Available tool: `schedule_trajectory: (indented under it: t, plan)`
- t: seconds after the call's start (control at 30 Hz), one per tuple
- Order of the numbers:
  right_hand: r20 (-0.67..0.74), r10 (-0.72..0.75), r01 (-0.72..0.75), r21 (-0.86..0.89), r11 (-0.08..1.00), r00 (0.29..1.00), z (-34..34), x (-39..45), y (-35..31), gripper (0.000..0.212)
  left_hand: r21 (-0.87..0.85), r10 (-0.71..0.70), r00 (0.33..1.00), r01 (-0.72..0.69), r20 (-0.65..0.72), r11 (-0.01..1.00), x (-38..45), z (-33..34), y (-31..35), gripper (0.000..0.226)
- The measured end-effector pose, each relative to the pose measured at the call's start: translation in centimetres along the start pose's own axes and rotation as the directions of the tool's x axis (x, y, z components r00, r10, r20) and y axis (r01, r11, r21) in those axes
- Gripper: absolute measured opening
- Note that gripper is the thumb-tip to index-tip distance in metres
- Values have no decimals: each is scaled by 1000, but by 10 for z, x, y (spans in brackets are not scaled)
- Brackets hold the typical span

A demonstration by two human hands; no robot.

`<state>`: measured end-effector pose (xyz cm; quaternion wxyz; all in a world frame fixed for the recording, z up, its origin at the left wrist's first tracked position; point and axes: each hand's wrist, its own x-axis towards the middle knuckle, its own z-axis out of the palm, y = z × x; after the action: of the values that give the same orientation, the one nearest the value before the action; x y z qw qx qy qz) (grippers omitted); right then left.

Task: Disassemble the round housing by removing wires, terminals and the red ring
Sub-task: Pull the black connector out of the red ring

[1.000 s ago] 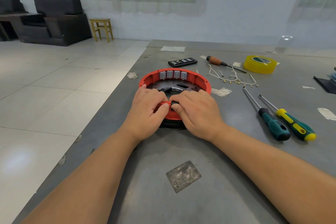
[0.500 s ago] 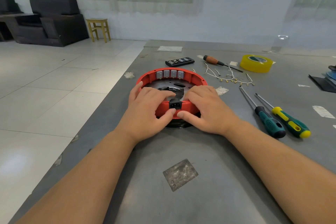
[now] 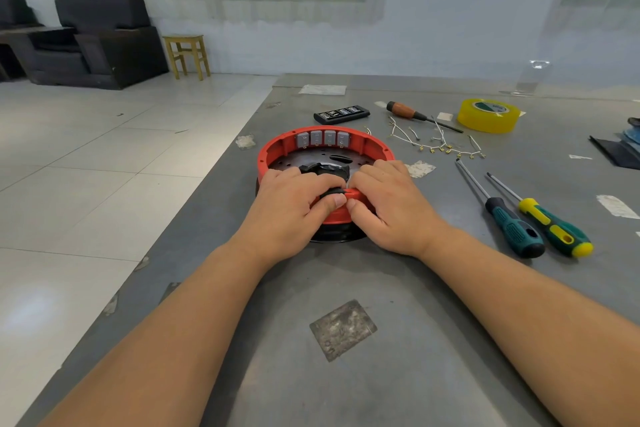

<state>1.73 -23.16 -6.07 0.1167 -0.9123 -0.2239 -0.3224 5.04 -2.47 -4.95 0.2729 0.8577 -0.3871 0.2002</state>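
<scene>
The round housing sits on the grey table, a red ring (image 3: 372, 144) around a dark perforated plate (image 3: 298, 163). Several grey terminals (image 3: 323, 139) line the ring's far inner wall. My left hand (image 3: 294, 208) grips the near rim, thumb on a small black part (image 3: 330, 193) at the rim's top edge. My right hand (image 3: 391, 204) grips the rim beside it, thumb close to the left thumb. A crumpled black piece (image 3: 323, 170) lies on the plate behind my fingers. Removed white wires (image 3: 436, 144) with brass ends lie to the right.
Two screwdrivers (image 3: 512, 218) (image 3: 550, 222) lie right of the housing, a brown-handled one (image 3: 412, 113) and a yellow tape roll (image 3: 488, 114) farther back. A black bit case (image 3: 341, 113) lies behind the ring. The table's left edge (image 3: 207, 191) drops to the tiled floor.
Both thumbs have come together again on the near rim, covering the black part that showed on the ring's front half a second ago. The housing has stayed in place.
</scene>
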Motion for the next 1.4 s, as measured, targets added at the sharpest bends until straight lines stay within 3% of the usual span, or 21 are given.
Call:
schedule_trajectory:
  t: [0.63, 0.8, 0.93, 1.03, 1.17, 1.4]
  plan:
    - [26, 28, -28, -15, 1000, 999, -4, -1, -5, 24, -27, -20, 999, 19, -36, 999, -1, 1, 3, 31]
    - [40, 27, -26, -26, 999, 999, -6, -2, -6, 27, -92, -43, 999, 45, 27, 995, -6, -9, -2, 51]
    - [54, 44, -45, 20, 999, 998, -13, 1, -7, 39, -202, -115, 993, 110, -13, 973, -13, -20, -20, 21]
    - [44, -19, 20, -23, 1000, 999, -16, 7, -16, 45, -238, -154, 988, 152, 10, 959, -14, -20, -25, 27]
    - [88, -139, 146, -74, 987, 986, -16, 14, -27, 39, -232, -150, 988, 151, 25, 961, -14, -15, -20, 25]
    - [315, -63, 81, -43, 996, 947, -27, 32, -28, 39, -179, -152, 988, 152, 11, 972, -15, -8, -19, 47]
